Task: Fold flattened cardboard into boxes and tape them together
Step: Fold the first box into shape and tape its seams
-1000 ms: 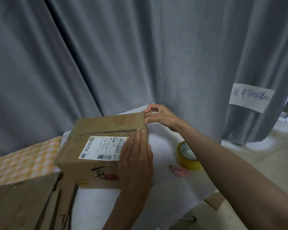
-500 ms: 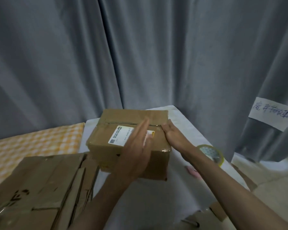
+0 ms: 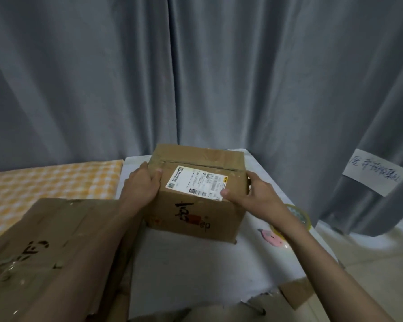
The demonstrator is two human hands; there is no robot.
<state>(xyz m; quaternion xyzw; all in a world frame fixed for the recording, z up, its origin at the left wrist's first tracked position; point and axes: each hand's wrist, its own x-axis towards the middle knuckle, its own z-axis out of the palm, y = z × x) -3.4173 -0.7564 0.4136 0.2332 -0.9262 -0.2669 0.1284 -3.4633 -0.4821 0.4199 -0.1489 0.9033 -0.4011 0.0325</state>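
Now both hands — left (image 3: 142, 185), right (image 3: 254, 194) — grip the box (image 3: 196, 205) ends, long axis left-right.

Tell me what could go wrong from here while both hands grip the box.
The top seam looks gapped, so lifting the cardboard box may pop its flaps. The left hand and right hand hold only its sides; it could slip. The tape roll sits near the table edge under the right forearm and could be knocked off.
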